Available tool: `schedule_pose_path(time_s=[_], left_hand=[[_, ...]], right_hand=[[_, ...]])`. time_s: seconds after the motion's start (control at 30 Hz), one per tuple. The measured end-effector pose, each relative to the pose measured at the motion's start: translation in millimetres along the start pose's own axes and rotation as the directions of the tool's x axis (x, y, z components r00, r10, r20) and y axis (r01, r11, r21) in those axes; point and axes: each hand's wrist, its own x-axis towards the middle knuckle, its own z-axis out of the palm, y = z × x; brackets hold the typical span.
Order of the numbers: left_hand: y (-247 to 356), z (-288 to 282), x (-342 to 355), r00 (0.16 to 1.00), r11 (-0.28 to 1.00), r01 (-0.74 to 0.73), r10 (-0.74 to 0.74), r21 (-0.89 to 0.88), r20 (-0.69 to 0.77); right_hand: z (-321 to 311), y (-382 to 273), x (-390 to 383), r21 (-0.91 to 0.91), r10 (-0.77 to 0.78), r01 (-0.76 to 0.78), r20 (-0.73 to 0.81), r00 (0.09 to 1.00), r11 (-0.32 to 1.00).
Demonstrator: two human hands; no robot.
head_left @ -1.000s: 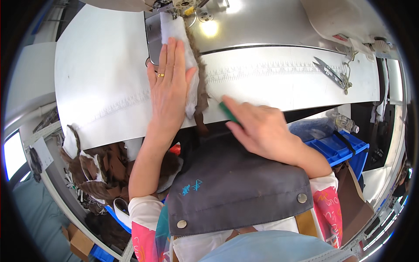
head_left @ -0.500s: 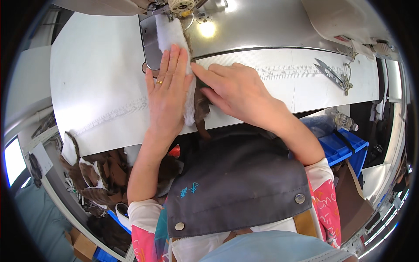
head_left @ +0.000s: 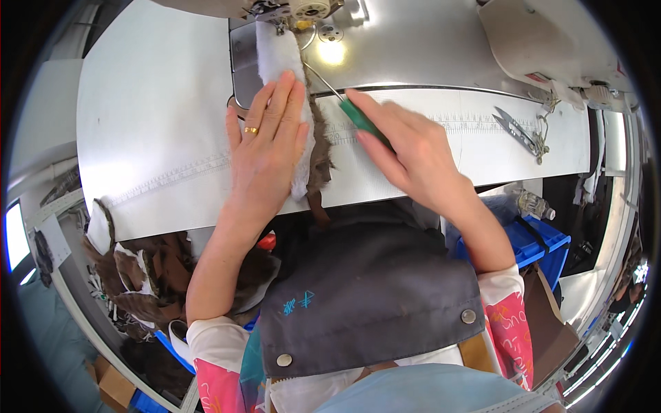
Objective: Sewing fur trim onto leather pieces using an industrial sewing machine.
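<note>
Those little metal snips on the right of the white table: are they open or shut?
Open: the snips show two pointed tips standing apart, with a gap between them.

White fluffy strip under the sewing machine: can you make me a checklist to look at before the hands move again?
1. Left hand flat on the white strip: ok.
2. Strip's far end at the presser foot: ok.
3. Right hand holding the green-handled tool: ok.
4. Tool's tip touching the brown fur: cannot tell.
5. Snips apart from both hands: ok.
</note>
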Motion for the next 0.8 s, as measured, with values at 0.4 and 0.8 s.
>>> schedule_pose_path(time_s=[0.4,0.8], left_hand=[[-5.6,-0.5,-4.6,0.992,0.987,0.020,-0.039,-0.157,-0.116],[-8.7,2.8,-9.2,0.992,0.976,0.031,-0.055,-0.216,-0.109]], right_hand=[[2.6,22.0,50.1,-0.103,-0.090,0.092,0.024,0.996,0.990],[3.3,27.5,62.2,-0.247,-0.068,0.089,0.091,0.993,0.965]])
